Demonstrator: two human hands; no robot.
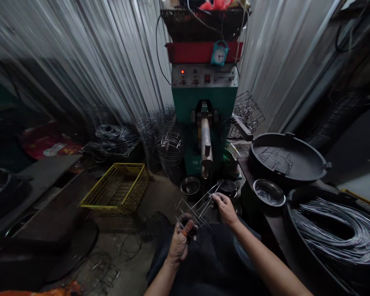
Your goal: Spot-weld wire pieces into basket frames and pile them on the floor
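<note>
Above my lap, my left hand [183, 236] is closed round the lower left part of a wire frame [200, 211] made of crossed thin metal rods. Something orange wraps one of its fingers. My right hand [225, 206] pinches the upper right end of the same frame, near a curved wire [214, 187]. Just beyond both hands stands a green machine [185, 98] with a thick metal arm [206, 139] that ends above the frame. The frame is apart from the arm's tip. Which exact rods each hand grips is blurred.
At right are a bin of bent wires [354, 234], a small metal bowl [269, 192] and a round black pan [320, 158] with small wire pieces. A yellow basket [114, 205] stands at left. Wire coils [169, 144] crowd the machine's left side; another bowl [190, 187] sits below the arm.
</note>
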